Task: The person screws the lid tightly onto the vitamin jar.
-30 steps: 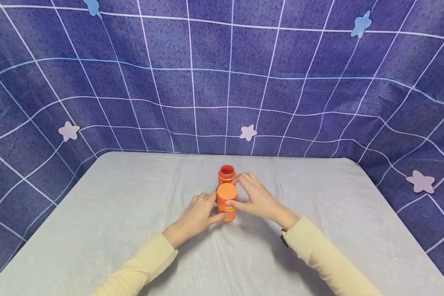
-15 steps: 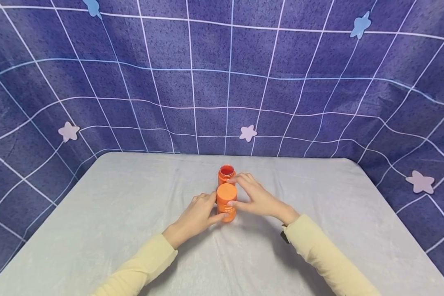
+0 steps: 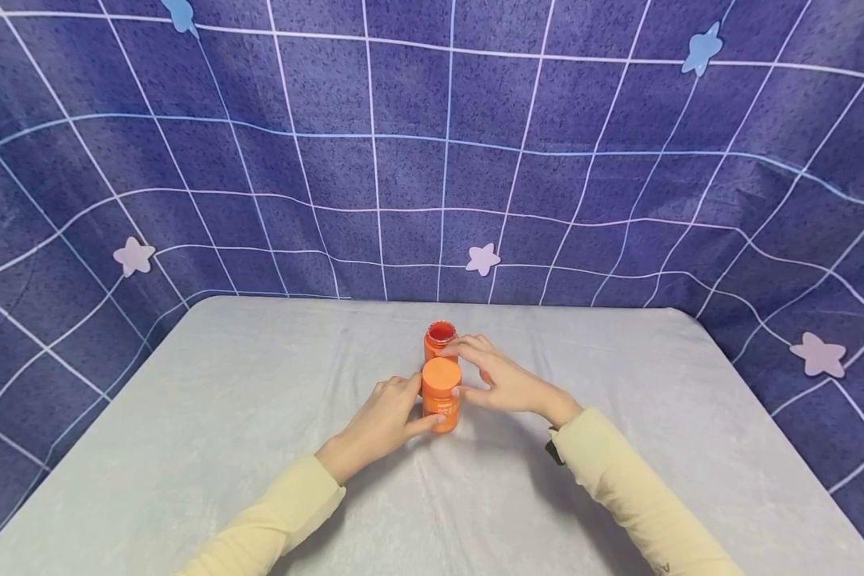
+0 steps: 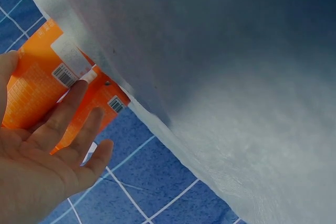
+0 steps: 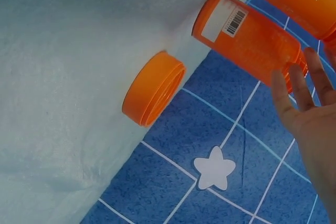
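Note:
Two orange bottles stand one behind the other at the table's middle. The nearer bottle (image 3: 442,414) has a flat orange cap (image 3: 442,374) on it. My left hand (image 3: 382,418) grips this bottle from the left, its thumb across the front. From the right, my right hand (image 3: 507,384) holds the cap, with the thumb at its right edge and the index finger behind it. The farther bottle (image 3: 432,346) is uncapped, its mouth facing up. In the right wrist view a loose orange cap (image 5: 155,90) rests on the table, and the other right fingers extend fairly straight.
A pale grey cloth covers the table (image 3: 223,400). Behind it hangs a blue curtain (image 3: 295,168) with a grid pattern and several stars. Both forearms wear pale yellow sleeves (image 3: 619,480).
My right index finger has shifted left behind the cap, while the thumb has slid right along its front edge. The left hand has stayed in place on the nearer bottle.

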### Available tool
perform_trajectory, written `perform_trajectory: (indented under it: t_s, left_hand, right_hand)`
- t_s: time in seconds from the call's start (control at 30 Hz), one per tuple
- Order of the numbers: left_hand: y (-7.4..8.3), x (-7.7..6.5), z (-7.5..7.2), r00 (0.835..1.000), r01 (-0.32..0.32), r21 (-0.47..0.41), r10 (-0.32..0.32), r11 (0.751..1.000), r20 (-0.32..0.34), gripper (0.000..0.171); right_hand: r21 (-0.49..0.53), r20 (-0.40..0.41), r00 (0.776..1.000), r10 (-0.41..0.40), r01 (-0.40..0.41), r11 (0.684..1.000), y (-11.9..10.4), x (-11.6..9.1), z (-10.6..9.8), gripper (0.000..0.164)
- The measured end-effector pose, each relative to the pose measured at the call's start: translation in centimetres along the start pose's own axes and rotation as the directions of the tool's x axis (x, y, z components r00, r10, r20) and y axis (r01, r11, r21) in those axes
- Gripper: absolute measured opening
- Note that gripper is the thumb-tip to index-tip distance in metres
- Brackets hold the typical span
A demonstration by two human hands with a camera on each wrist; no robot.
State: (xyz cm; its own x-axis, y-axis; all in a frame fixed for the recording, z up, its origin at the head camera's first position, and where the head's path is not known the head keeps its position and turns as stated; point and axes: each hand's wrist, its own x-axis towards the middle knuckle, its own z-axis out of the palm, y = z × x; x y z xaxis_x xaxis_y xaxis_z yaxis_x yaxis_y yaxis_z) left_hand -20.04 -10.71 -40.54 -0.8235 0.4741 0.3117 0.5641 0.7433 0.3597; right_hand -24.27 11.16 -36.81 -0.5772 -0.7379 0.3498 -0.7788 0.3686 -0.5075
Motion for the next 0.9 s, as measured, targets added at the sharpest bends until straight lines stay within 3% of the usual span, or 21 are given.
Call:
perform_trajectory:
  t_s: [0.2, 0.47, 0.9]
  left_hand:
    - [0.0, 0.0, 0.0, 1.0, -0.002, 0.001, 0.002, 1.0, -0.003, 0.052]
    - [-0.1, 0.0, 0.1, 1.0, -0.009, 0.009, 0.01, 1.0, -0.011, 0.05]
    - [-0.1, 0.0, 0.1, 1.0, -0.019, 0.029, 0.02, 0.999, -0.016, 0.045]
  right_hand:
    - [-0.004, -0.018, 1.0, 0.011, -0.011, 1.0, 0.0, -0.1, 0.1, 0.048]
    - [-0.118, -0.122, 0.992, 0.014, -0.029, 0.993, -0.2, -0.3, 0.8, 0.046]
    - [-0.257, -0.223, 0.97, 0.099, -0.156, 0.954, -1.5, -0.4, 1.8, 0.05]
